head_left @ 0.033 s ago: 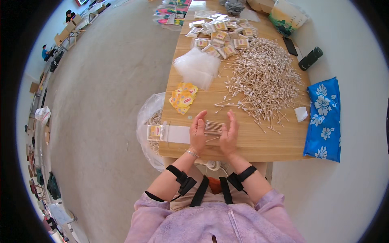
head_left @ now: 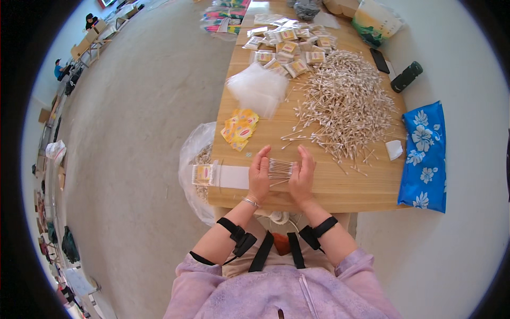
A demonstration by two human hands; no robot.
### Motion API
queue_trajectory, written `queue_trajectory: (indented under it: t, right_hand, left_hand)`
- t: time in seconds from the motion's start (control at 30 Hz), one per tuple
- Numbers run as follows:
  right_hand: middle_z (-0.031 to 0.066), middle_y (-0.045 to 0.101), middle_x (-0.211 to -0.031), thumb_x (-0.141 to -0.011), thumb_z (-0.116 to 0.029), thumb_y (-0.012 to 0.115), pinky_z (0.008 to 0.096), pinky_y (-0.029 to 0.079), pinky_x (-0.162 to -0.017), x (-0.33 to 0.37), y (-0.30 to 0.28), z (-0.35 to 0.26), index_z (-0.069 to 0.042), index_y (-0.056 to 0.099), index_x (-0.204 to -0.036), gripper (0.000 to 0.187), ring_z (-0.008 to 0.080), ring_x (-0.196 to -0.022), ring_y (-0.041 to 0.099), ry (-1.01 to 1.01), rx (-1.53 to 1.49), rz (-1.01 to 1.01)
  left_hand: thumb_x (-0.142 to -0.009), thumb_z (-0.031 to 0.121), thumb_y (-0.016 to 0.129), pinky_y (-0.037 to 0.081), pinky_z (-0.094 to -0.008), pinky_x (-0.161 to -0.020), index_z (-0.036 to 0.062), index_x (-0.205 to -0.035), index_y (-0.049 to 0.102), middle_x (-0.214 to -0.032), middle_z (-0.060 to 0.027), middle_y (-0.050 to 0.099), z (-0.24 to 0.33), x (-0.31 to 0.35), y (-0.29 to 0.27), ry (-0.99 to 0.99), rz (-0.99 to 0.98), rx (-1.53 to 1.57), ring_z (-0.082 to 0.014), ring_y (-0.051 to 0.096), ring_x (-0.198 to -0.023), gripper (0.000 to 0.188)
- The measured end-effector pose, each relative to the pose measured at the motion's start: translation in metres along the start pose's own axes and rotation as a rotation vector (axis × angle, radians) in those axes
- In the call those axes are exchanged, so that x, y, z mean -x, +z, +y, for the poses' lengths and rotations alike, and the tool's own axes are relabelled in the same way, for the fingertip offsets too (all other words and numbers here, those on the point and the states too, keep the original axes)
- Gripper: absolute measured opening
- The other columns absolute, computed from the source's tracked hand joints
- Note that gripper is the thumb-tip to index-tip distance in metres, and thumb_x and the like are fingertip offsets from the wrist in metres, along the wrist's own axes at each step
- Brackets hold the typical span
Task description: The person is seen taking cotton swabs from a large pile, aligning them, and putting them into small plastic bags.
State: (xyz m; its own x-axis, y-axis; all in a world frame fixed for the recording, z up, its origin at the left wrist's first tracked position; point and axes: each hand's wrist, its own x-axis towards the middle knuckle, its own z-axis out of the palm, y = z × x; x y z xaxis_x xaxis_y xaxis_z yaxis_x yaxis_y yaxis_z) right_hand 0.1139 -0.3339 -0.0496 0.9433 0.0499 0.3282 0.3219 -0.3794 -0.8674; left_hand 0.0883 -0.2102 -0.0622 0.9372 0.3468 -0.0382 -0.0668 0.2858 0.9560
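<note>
- Loose yellow-and-white rectangular paper cards (head_left: 237,133): red oval emblem (head_left: 244,123) on some, its lettering too small to read.
- Flat, clear plastic packet of cotton swabs (head_left: 214,175): yellow label (head_left: 202,174) with a reddish patch, print illegible.
- Piled clear plastic packets (head_left: 287,48): yellowish labels (head_left: 297,67), print likewise illegible.
- Light-brown wooden worktop (head_left: 340,194): small pale mark (head_left: 248,154), too tiny to make out.

Bright lt, tbl (head_left: 271,133) glare, edge distort.

A head-worn camera (wide fisheye) looks down on the light-brown rectangular wooden table (head_left: 361,194). It sits near one end.
</note>
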Motion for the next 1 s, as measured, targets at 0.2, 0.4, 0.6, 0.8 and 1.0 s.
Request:
queue_trajectory:
  t: [0.2, 0.4, 0.6, 0.8, 1.0]
  right_hand:
    - [0.0099, 0.056, -0.104, -0.078, -0.002, 0.057, 0.0404, 0.042, -0.088, -0.054, -0.026, 0.033, -0.006, 0.062, -0.105, 0.028, 0.0296, -0.101, 0.051, -0.311, 0.419, -0.194]
    - [0.0066, 0.054, -0.102, -0.077, -0.011, 0.067, 0.0393, 0.046, -0.086, -0.086, -0.02, 0.022, -0.011, 0.063, -0.099, 0.023, 0.0267, -0.101, 0.052, -0.238, 0.543, -0.343]
    - [0.0061, 0.054, -0.106, -0.076, -0.013, 0.068, 0.0402, 0.046, -0.088, -0.095, -0.019, 0.026, -0.013, 0.061, -0.104, 0.029, 0.0268, -0.105, 0.051, -0.26, 0.618, -0.406]
    - [0.0058, 0.054, -0.105, -0.077, -0.013, 0.067, 0.0391, 0.045, -0.089, -0.098, -0.015, 0.025, -0.013, 0.062, -0.101, 0.025, 0.0259, -0.104, 0.051, -0.259, 0.606, -0.357]
    - [0.0068, 0.054, -0.099, -0.077, -0.015, 0.065, 0.0387, 0.045, -0.084, -0.108, -0.009, 0.029, -0.01, 0.063, -0.091, 0.015, 0.0266, -0.099, 0.051, -0.363, 0.761, -0.39]
  left_hand:
    - [-0.073, 0.019, 0.072, 0.029, -0.0449, -0.109, 0.0025, -0.123, 0.052, -0.128, -0.0154, 0.05, 0.036, 0.004, 0.005, 0.496, -0.525, -1.094, -0.0338, 0.038, -0.127, 0.056]
    - [-0.067, 0.013, 0.075, 0.037, -0.0406, -0.103, 0.0025, -0.12, 0.052, -0.121, -0.0135, 0.052, 0.032, -0.003, -0.014, 0.473, -0.599, -1.116, -0.0332, 0.046, -0.117, 0.059]
    - [-0.066, 0.009, 0.076, 0.039, -0.0398, -0.101, 0.0041, -0.124, 0.051, -0.124, -0.0145, 0.051, 0.031, 0.001, -0.01, 0.391, -0.468, -0.972, -0.0333, 0.046, -0.119, 0.064]
    - [-0.069, 0.009, 0.076, 0.039, -0.0408, -0.101, 0.0026, -0.128, 0.046, -0.127, -0.016, 0.05, 0.022, 0.01, -0.004, 0.338, -0.27, -0.831, -0.0352, 0.045, -0.12, 0.066]
    - [-0.085, 0.003, 0.062, 0.041, -0.0323, -0.098, -0.0001, -0.129, 0.047, -0.129, -0.0153, 0.051, 0.012, 0.01, 0.004, 0.257, -0.096, -0.677, -0.0265, 0.049, -0.12, 0.046]
